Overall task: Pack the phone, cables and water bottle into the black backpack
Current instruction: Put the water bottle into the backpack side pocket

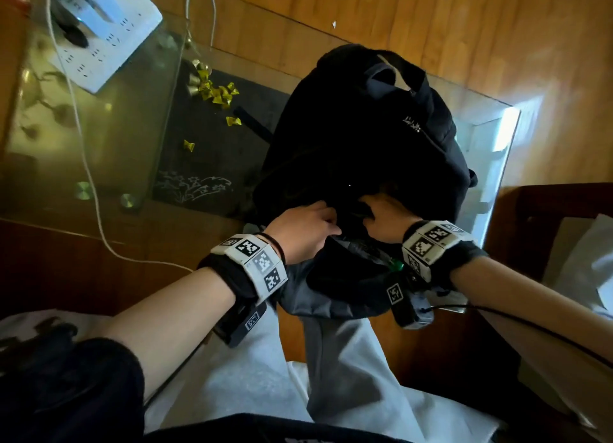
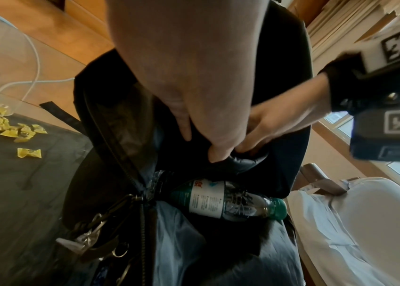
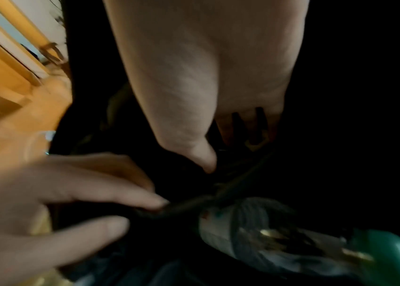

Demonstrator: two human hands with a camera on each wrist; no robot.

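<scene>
Gripping backpack [image 1: 365,137] opening, both hands' fingers [image 2: 216,154] clenched on fabric, left wrist reveals bottle [image 2: 218,201] inside

No wording is legible: the water bottle [image 2: 220,201] label's print and the backpack [image 1: 371,137] logo are too blurred.

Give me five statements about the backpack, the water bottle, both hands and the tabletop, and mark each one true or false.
1. The clear plastic water bottle with a green cap lies inside the open black fabric backpack. True.
2. The left hand rests flat on the glass table. False: it grips the backpack's edge at the opening.
3. Yellow wrapped candies lie scattered on the table. True.
4. The right hand holds the bottle. False: it grips the backpack's fabric.
5. The white power strip sits inside the backpack. False: it lies on the table.
</scene>
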